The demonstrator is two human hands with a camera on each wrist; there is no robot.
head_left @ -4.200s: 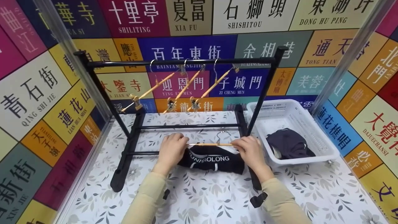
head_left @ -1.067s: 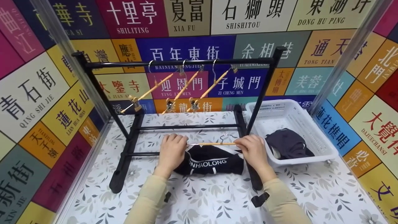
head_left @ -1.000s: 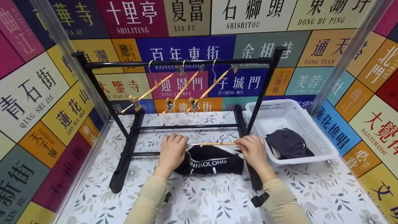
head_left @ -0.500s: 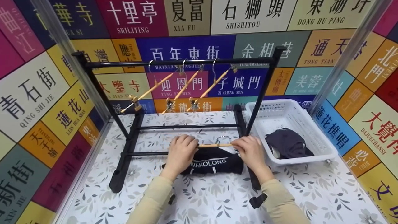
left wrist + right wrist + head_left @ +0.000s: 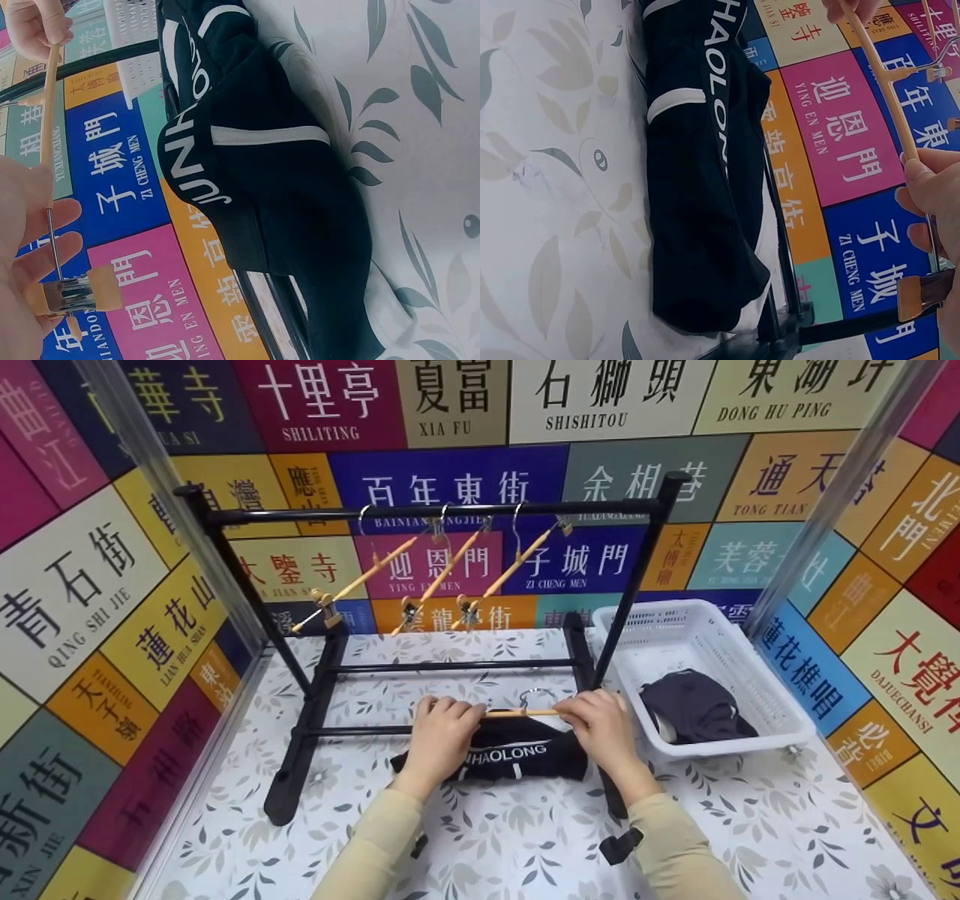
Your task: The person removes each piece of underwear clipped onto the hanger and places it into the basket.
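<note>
A wooden clip hanger (image 5: 529,712) with a metal hook is held level between my two hands. My left hand (image 5: 442,739) grips its left part, and my right hand (image 5: 604,727) pinches its right part. In the left wrist view, a clip (image 5: 73,294) sits on the hanger's metal rod beside the left fingers. Another clip (image 5: 924,292) shows near the right hand in the right wrist view. Below the hanger, apart from it, a black garment (image 5: 555,765) with white lettering and white stripes lies folded on the table; its exact kind cannot be told. My left hand hides part of it in the head view.
A black rack (image 5: 435,514) stands behind, with three wooden clip hangers (image 5: 521,562) on its top bar. Its feet and lower bars (image 5: 457,666) frame the work area. At right, a white basket (image 5: 720,750) holds a dark garment (image 5: 694,705).
My left hand has moved right along the hanger, leaving the garment's left end uncovered. The hanger has shifted slightly left and nearer. My right hand has barely moved; the garment lies nearly as before.
</note>
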